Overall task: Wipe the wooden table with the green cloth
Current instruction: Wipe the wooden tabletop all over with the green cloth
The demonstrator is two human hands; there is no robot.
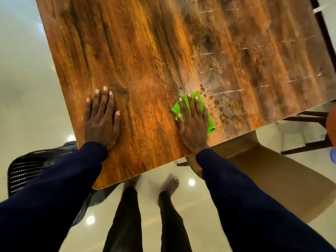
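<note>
Wooden table (145, 51) fills upper frame, rotated in view, near corner rounded and pointing toward bare feet (171, 184) on glossy pale floor (21, 88). Grain streaks run near-to-far, leaning slightly left. No containers in view, nothing holding anything. Green cloth (211, 124) on tabletop, right of centre, close to near-right edge, crumpled flat; long axis near-right to far-left, roughly along right forearm line, far tip poking out past fingertips, near-right corner sticking out beside wrist. Right hand (192, 124) flat, palm down on cloth, fingers spread and extended, pressing rather than clenching; no pinch or grip visible. Left hand (101, 120) flat, palm down on bare wood well left of cloth, fingers extended and slightly splayed, holding nothing. Both in dark blue sleeves (245, 197). Wet spots and droplets (220, 106) on wood just right and far of cloth; thin pale streaks (227, 91) running right across far-right half of tabletop, that half duller and hazier than left half. Left half of tabletop glossy orange-brown. Black mesh chair (27, 170) near-left, partly under left sleeve and table edge. Tan chair seat (272, 179) near-right, tucked under table edge. Dark wooden chair frame (309, 142) far-right beyond table edge. Round ceiling-light reflections on floor. Heavy motion blur on table surface; fine detail of stains not readable.
</note>
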